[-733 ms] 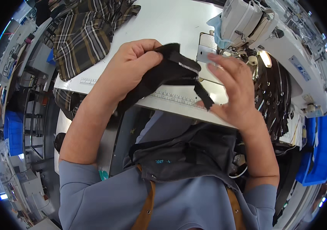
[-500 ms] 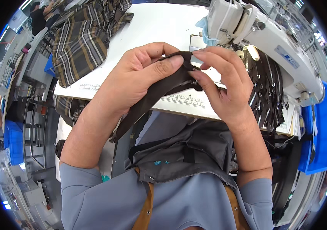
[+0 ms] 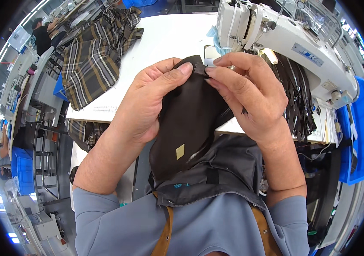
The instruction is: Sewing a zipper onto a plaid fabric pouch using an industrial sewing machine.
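Note:
A dark brown fabric piece [image 3: 184,115] hangs between my hands over the table's front edge, its lower end above my lap. A small pale yellow label [image 3: 180,152] sticks to its face, and metal zipper teeth [image 3: 226,112] show along its right side. My left hand [image 3: 150,94] pinches the top left of the cloth between thumb and fingers. At the top right corner, my right hand [image 3: 252,89] pinches the edge with thumb and fingertips; a dark bit of tape end [image 3: 244,111] shows at its palm.
A white sewing machine [image 3: 284,40] stands at the right of the white table [image 3: 169,36]. Beside it hang several dark zippers [image 3: 295,102]. Plaid cloth [image 3: 92,64] lies at the table's left. Blue bins [image 3: 361,136] stand right and left. Another person [image 3: 42,36] sits far left.
The brown piece has been turned and spread so its broad face and yellow label now show. My right hand has shifted slightly, still pinching the top edge.

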{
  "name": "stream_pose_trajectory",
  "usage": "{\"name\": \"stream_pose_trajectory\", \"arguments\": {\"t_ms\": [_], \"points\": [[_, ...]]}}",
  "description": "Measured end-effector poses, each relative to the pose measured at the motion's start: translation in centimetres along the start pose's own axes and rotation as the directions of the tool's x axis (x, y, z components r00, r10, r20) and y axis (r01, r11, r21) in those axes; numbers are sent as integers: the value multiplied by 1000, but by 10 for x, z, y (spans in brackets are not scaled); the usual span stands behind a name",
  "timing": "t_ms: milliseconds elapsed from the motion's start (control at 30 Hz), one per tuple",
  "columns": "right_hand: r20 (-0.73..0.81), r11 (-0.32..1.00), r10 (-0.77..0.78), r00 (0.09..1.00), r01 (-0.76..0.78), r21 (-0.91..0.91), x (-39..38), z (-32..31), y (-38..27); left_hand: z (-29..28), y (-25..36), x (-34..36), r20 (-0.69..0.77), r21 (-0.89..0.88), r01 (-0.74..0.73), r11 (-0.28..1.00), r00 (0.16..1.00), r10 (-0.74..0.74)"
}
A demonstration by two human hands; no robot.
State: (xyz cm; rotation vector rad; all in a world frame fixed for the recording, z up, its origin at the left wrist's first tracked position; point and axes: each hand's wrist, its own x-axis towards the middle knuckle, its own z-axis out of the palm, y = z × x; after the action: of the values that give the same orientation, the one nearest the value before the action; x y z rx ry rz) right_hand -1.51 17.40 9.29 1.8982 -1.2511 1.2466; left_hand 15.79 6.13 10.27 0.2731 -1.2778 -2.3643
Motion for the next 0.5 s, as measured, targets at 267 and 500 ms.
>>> {"name": "stream_pose_trajectory", "arguments": {"t_ms": [267, 500], "points": [[71, 907, 394, 916, -400, 131, -8, -2, 2, 7, -30, 5, -120, 462, -236, 855, 938, 324], [458, 557, 578, 676, -736, 383, -11, -8, 23, -15, -17, 14, 463, 866, -487, -115, 693, 552]]}}
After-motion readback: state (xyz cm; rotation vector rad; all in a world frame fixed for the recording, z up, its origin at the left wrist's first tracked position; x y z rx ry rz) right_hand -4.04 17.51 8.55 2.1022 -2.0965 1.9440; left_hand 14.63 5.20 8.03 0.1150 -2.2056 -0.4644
